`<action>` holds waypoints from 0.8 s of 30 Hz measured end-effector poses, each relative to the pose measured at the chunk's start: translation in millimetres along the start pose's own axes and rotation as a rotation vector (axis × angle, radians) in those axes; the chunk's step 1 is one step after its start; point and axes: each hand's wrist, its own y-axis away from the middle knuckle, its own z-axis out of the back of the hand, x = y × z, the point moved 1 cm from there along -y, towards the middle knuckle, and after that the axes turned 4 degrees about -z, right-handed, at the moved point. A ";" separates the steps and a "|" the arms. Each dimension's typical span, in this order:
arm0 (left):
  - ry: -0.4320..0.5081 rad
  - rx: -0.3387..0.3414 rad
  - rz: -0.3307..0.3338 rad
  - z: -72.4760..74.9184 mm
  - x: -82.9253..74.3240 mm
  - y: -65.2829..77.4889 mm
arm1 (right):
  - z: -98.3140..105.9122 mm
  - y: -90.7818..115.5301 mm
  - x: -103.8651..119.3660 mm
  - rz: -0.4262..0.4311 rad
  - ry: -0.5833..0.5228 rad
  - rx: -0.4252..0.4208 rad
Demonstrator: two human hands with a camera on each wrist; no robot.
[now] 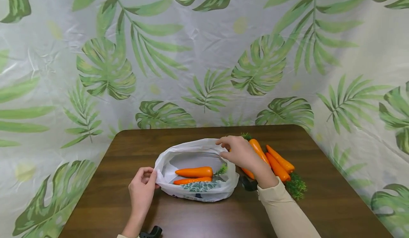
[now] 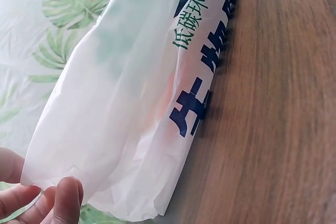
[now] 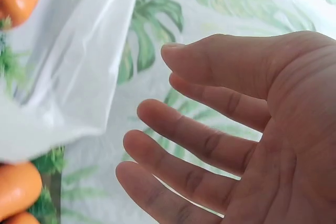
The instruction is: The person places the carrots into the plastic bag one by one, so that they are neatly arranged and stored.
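Observation:
A white plastic bag [image 1: 166, 190] with green and dark blue print stands on the table with its mouth spread. Inside it lie two orange carrots [image 1: 195, 172], a green top showing at their right end. My left hand [image 1: 142, 184] pinches the bag's left rim between thumb and fingers; the left wrist view shows the pinched corner of the bag [image 2: 105, 145]. Over the bag's right rim hovers my right hand [image 1: 241, 153]. In the right wrist view its fingers [image 3: 178, 124] are spread, slightly bent and hold nothing, apart from the bag's edge [image 3: 100, 87].
Several more carrots [image 1: 278, 167] with green tops lie in a pile right of the bag, partly behind the right hand and forearm. The brown wooden table [image 1: 127, 149] ends at a leaf-patterned curtain [image 1: 204, 53] behind it.

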 end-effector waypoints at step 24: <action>-0.034 0.001 -0.001 1.0 2.0 -0.9 | 6.1 68.0 -102.0 -0.207 -0.017 -0.091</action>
